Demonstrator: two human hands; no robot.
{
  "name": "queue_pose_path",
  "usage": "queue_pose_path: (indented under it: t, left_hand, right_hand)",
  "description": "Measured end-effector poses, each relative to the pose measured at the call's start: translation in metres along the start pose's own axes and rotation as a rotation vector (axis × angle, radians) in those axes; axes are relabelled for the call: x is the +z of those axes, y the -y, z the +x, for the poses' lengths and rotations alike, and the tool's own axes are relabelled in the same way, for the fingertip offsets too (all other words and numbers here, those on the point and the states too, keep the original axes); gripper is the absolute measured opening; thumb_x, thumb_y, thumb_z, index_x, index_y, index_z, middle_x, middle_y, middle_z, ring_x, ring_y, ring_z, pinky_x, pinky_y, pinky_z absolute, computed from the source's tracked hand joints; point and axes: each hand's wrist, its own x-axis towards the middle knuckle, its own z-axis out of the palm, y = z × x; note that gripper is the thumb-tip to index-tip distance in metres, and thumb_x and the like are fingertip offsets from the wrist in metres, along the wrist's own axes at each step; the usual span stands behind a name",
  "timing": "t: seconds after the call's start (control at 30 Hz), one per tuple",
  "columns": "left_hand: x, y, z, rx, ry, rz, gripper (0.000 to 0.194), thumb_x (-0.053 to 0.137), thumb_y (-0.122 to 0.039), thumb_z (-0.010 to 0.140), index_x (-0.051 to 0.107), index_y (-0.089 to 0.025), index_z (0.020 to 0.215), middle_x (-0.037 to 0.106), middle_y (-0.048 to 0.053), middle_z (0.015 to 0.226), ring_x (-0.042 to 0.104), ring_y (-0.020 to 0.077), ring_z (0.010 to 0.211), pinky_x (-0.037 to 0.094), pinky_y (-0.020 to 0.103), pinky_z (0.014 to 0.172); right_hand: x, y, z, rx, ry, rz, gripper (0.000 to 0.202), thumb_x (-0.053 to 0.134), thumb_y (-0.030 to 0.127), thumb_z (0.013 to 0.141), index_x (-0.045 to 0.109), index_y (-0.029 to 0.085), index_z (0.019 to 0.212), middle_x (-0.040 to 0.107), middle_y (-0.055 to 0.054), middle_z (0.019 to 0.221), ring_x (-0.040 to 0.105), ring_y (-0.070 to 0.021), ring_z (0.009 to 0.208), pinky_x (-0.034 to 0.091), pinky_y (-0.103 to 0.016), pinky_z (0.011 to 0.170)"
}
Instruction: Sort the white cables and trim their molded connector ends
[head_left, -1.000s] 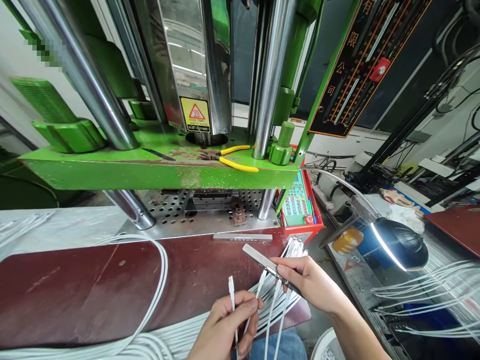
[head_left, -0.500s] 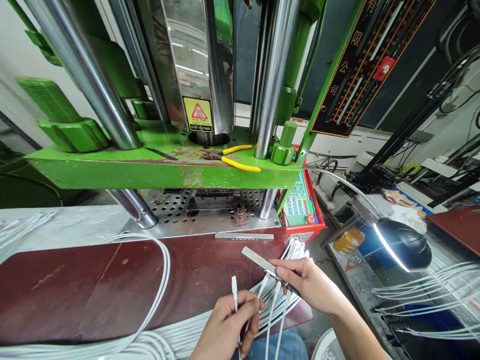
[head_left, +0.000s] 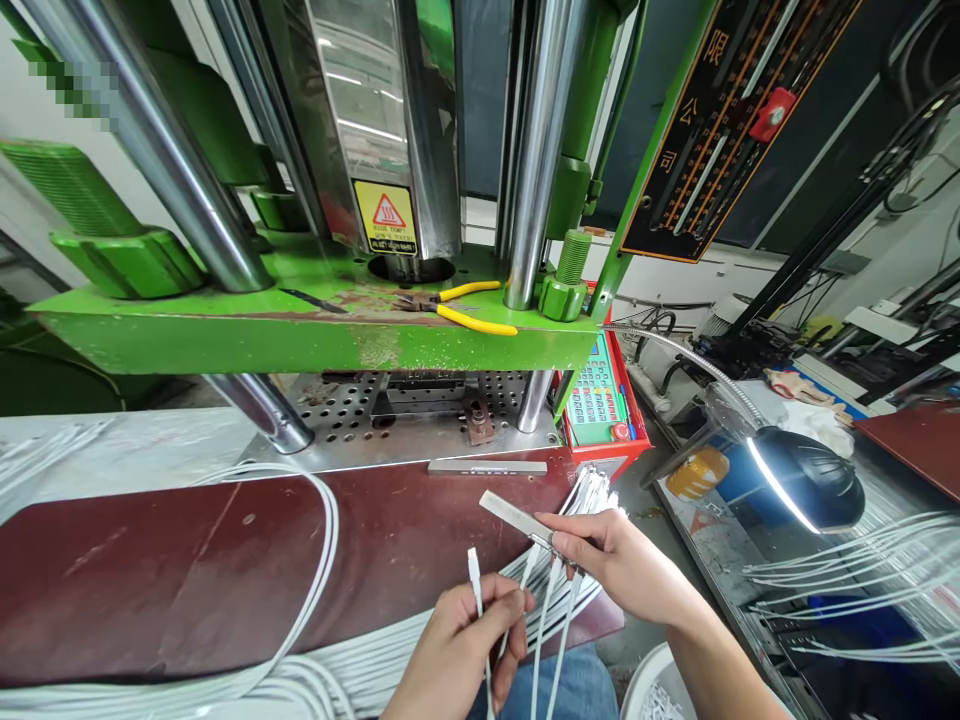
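Note:
My left hand (head_left: 480, 635) is closed on white cables near the bottom centre, with one connector end (head_left: 473, 565) sticking up between the fingers. To its right, my right hand (head_left: 600, 550) pinches a flat metal bar (head_left: 514, 514) by its right end. Several white cables (head_left: 550, 615) hang down from that bar, and my left fingertips touch one of them. A second metal bar (head_left: 487, 467) lies on the dark red board (head_left: 187, 570) by the press's perforated plate. Behind and below my hands runs a thick bundle of white cables (head_left: 397, 650).
A green press (head_left: 300, 343) with steel columns stands ahead, yellow-handled pliers (head_left: 476, 318) on its ledge. At its right are a red control box (head_left: 634, 445) and a lamp (head_left: 799, 480). A white bin (head_left: 637, 690) stands at the bottom right. More cables lie right.
The view has shifted slightly. My left hand has moved a little to the right, and both hands keep their hold.

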Motion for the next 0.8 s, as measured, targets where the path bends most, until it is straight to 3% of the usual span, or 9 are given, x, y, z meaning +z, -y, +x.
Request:
queue_pose_path:
  t: [0.13,0.27,0.37,0.5,0.6,0.7,0.8]
  left_hand:
    - [-0.002,-0.002,-0.005,0.046,0.027,0.000,0.035,0.066,-0.050,0.073,0.061,-0.015,0.078,0.062,0.002,0.069,0.053,0.0130,0.054,0.042,0.025,0.055]
    - [-0.009,-0.005,-0.012,0.149,-0.058,0.154,0.036,0.063,-0.051,0.076,0.061,-0.016,0.069,0.058,0.000,0.069,0.049,0.0143,0.069,0.039,0.025,0.069]
    - [-0.010,-0.010,-0.017,0.128,-0.027,0.031,0.034,0.060,-0.050,0.079,0.062,-0.017,0.072,0.061,0.002,0.072,0.051,0.0158,0.071,0.040,0.027,0.072]
    - [-0.008,-0.020,-0.029,0.060,0.072,-0.124,0.026,0.064,-0.043,0.077,0.062,-0.017,0.075,0.063,0.004,0.070,0.056,0.0168,0.069,0.043,0.028,0.072]
    - [-0.012,-0.028,-0.040,-0.002,0.106,-0.125,0.025,0.065,-0.042,0.077,0.063,-0.017,0.079,0.059,0.001,0.063,0.055,0.0141,0.056,0.042,0.026,0.059]
    - [-0.021,-0.031,-0.041,-0.026,0.124,-0.022,0.029,0.063,-0.045,0.079,0.064,-0.018,0.088,0.056,-0.001,0.057,0.047,0.0108,0.047,0.037,0.023,0.049]
    - [-0.027,-0.025,-0.031,0.052,0.029,0.228,0.029,0.059,-0.044,0.081,0.066,-0.016,0.087,0.058,-0.001,0.061,0.048,0.0101,0.049,0.038,0.024,0.056]
  right_hand:
    - [-0.007,0.001,0.000,-0.033,0.029,0.120,0.039,0.049,0.042,0.093,0.063,0.022,0.123,0.063,0.000,0.083,0.049,-0.0140,0.071,0.042,-0.024,0.068]
    - [-0.010,-0.003,0.000,-0.019,0.010,0.121,0.042,0.049,0.044,0.093,0.061,0.019,0.125,0.065,-0.001,0.080,0.050,-0.0148,0.068,0.042,-0.026,0.066]
    - [-0.012,-0.007,0.000,-0.009,-0.029,0.085,0.043,0.049,0.045,0.092,0.061,0.020,0.125,0.066,-0.001,0.082,0.052,-0.0164,0.070,0.043,-0.027,0.066]
    - [-0.013,-0.008,0.002,0.006,-0.067,0.020,0.043,0.048,0.045,0.092,0.063,0.019,0.122,0.068,-0.002,0.080,0.055,-0.0182,0.070,0.045,-0.029,0.067]
    - [-0.014,-0.007,0.004,0.028,-0.124,-0.039,0.043,0.048,0.044,0.091,0.065,0.017,0.120,0.070,-0.003,0.081,0.057,-0.0199,0.071,0.046,-0.030,0.067]
    - [-0.016,-0.008,0.003,0.028,-0.188,-0.098,0.041,0.047,0.041,0.092,0.065,0.017,0.120,0.071,-0.004,0.085,0.060,-0.0210,0.075,0.048,-0.031,0.072]
    - [-0.018,-0.008,-0.001,0.011,-0.104,-0.110,0.039,0.046,0.040,0.093,0.065,0.019,0.119,0.070,-0.002,0.084,0.060,-0.0193,0.074,0.048,-0.030,0.071]
